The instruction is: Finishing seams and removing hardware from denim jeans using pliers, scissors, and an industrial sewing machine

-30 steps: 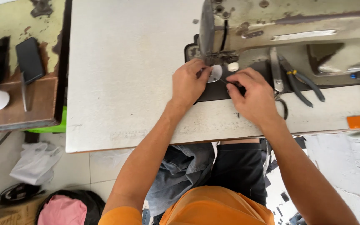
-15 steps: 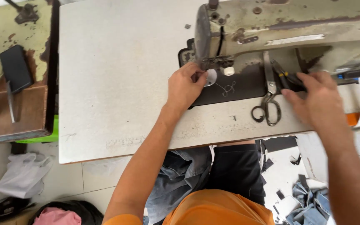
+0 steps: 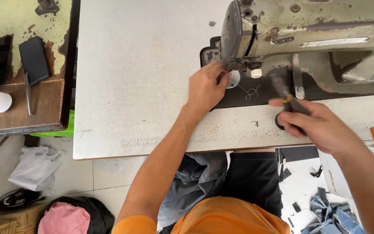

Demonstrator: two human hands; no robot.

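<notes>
The left hand (image 3: 205, 89) rests on the table (image 3: 143, 78) with fingertips pinched at the needle area of the sewing machine (image 3: 308, 39), steadying things there. The right hand (image 3: 321, 128) is closed around blurred dark-handled scissors (image 3: 288, 102), blades pointing toward the needle, close to the loose thread (image 3: 251, 92).

One sewing machine (image 3: 308, 39), one phone (image 3: 34, 60), seemingly one scissors (image 3: 287, 102).

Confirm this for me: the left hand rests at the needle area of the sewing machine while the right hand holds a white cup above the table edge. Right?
Not quite. In the head view the right hand holds a dark-handled tool, blurred but probably scissors, not a white cup. The left hand does rest at the needle area of the sewing machine.
</notes>
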